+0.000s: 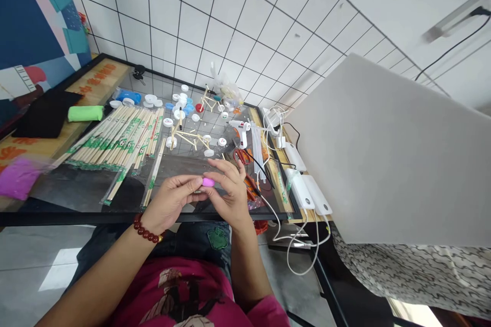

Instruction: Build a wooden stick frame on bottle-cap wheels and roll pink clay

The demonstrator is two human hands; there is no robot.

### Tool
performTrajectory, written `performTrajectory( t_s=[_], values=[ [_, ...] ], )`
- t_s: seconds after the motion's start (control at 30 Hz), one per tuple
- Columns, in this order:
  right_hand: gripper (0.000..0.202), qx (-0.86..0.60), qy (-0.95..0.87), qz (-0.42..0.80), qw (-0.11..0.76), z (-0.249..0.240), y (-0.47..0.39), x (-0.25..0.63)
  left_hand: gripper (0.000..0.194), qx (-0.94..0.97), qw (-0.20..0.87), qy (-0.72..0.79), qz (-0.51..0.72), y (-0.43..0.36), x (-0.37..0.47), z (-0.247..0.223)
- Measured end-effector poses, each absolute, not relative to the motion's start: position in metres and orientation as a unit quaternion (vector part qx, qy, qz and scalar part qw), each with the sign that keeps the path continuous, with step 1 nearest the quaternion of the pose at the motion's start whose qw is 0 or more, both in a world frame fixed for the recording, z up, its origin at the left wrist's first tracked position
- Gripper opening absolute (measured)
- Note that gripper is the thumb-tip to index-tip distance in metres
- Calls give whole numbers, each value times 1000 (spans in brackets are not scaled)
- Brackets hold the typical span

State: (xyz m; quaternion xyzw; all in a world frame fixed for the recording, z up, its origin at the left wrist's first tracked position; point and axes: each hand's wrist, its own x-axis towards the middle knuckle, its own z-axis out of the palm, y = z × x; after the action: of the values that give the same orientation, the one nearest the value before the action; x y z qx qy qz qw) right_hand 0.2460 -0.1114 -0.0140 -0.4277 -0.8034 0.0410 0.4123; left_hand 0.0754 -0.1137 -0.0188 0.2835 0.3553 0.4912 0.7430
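Observation:
Between my two hands, over the table's front edge, is a small bright pink lump point(208, 182), smooth and rounded like soft modelling clay. The thumb and fingers of my left hand point(174, 199) pinch its left side. My right hand point(228, 191) presses its right side with thumb and index finger, the other fingers raised. Beyond the hands stands a small frame of wooden sticks point(187, 136) with white bottle caps at its ends. A second stick frame point(208, 100) is farther back. A bag of purple-pink clay point(19, 179) lies at the far left.
Packaged chopsticks point(118, 135) cover the left of the glass table, near a green roll point(85, 113). Loose bottle caps point(182, 99) sit behind. A white glue gun point(241, 133), clear glue sticks point(257, 148), red-handled scissors point(251, 186) and white power banks point(301, 189) with cables lie right.

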Motion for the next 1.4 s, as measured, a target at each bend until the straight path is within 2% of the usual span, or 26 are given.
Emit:
performTrajectory(
  t_s=[0.77,0.83,0.93,1.1,1.2,1.4],
  values=[
    [16,-402,-794,152,429,-6,-117,244,35,177,851,249,427,-118,78,-28],
    [23,-405,-793,149,430,-7,-117,244,37,174,848,251,433,-118,78,-28],
    [15,-413,-787,126,440,-10,-116,245,37,186,833,272,445,-118,77,-24],
    [12,-425,-782,50,454,-15,-113,246,41,191,718,375,555,-118,78,-21],
    [14,-428,-792,28,434,-17,-111,246,46,228,684,410,558,-118,80,-20],
    [13,-423,-789,99,434,-19,-110,244,45,221,716,401,527,-119,82,-15]
  ],
)
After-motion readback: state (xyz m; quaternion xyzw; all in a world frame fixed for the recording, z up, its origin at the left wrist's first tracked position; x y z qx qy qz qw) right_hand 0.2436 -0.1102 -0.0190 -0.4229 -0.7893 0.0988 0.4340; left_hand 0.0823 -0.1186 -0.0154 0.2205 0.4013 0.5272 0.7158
